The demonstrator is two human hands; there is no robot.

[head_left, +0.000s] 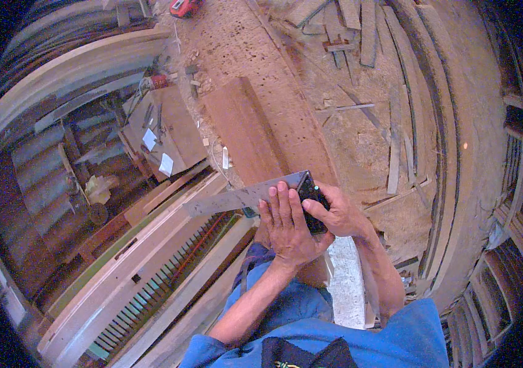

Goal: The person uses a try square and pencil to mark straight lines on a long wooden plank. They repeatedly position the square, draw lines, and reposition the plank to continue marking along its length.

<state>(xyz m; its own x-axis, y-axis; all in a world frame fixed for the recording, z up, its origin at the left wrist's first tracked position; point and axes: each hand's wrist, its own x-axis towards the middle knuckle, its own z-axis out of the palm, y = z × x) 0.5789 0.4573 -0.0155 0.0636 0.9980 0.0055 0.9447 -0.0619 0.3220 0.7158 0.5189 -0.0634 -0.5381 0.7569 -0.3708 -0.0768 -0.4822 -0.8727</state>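
Note:
A hand saw with a wide grey blade and a black handle is held in front of my body, its blade pointing left. My right hand is closed round the handle, with the thumb laid across it. On the blade near the handle rests my left hand, flat with the fingers stretched out. Just beyond the saw, a reddish-brown wooden board lies on the long dusty bench. The blade's near edge is partly hidden by my left fingers.
A red and black tool sits at the bench's far end. Left of the bench are a brown panel with paper scraps and a long slotted wooden piece. Wood offcuts and sawdust cover the ground at right.

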